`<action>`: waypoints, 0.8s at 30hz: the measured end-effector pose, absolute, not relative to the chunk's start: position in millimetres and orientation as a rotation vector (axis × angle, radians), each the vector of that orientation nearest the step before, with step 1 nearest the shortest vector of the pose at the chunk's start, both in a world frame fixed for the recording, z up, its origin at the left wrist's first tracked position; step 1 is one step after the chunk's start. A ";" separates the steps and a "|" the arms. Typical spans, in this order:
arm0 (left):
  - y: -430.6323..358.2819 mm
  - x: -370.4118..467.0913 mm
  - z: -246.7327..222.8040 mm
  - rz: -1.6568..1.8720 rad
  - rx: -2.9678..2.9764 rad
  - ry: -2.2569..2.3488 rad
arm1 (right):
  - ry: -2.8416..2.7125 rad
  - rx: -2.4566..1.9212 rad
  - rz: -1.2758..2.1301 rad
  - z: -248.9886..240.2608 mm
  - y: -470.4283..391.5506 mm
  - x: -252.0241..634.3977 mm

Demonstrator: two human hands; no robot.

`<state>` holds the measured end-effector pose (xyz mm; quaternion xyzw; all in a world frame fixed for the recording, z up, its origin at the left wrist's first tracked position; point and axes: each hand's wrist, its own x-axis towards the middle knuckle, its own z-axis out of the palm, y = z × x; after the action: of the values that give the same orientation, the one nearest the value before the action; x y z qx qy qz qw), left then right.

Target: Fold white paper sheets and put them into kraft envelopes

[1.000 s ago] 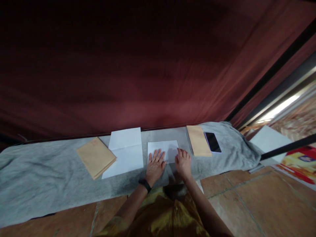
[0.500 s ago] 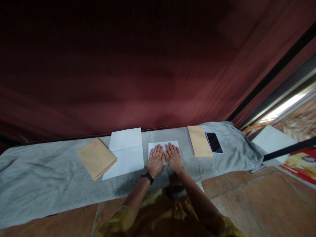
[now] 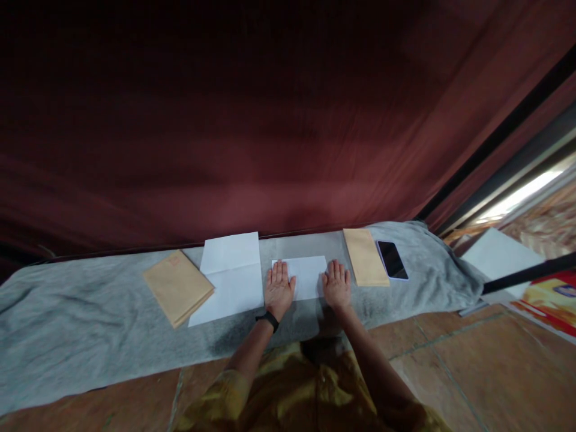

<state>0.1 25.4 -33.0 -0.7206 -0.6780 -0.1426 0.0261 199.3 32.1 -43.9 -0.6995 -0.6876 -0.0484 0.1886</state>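
Observation:
A folded white sheet lies flat on the grey cloth in front of me. My left hand rests palm down over its left end, fingers stretched forward, a dark band on the wrist. At the sheet's right end my right hand lies flat, its thumb by the edge. Neither hand grasps anything. Left of my left hand is a larger white paper with a crease across it. Brown envelopes overlap its left side. Another brown envelope stack lies right of my right hand.
A phone lies beside the right-hand envelopes. The grey cloth covers a long, narrow surface against a dark red backdrop. Tiled floor shows below. Dark bars and a red-and-yellow printed item are at the right.
My hands have moved apart, from side by side at the sheet's middle to its two ends. More of the folded sheet shows between them.

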 end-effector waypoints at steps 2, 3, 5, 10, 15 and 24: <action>25.4 0.9 -31.4 -0.432 -2.232 -2.104 | -1.972 -1.900 -0.107 -39.0 31.5 187.0; 25.4 0.9 -30.7 -0.423 -2.234 -2.107 | -2.033 -1.825 -0.074 -36.5 31.8 178.0; 25.4 0.2 -29.9 -0.395 -2.248 -2.102 | -2.176 -1.654 0.012 -32.7 33.3 157.2; 25.4 -1.8 -31.3 -0.359 -2.279 -2.081 | -2.277 -1.568 0.083 -34.1 39.9 125.5; 25.0 -2.0 -32.0 -0.389 -2.261 -2.086 | -2.238 -1.629 -0.019 -41.3 44.7 146.6; 25.6 26.2 -28.1 -0.460 -2.250 -2.103 | -2.166 -1.758 -0.125 -44.0 39.9 180.7</action>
<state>26.2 25.6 -28.1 -0.7226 -0.6752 -0.1476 0.0137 180.7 39.9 -44.0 -0.6199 -0.7640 -0.0442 0.1735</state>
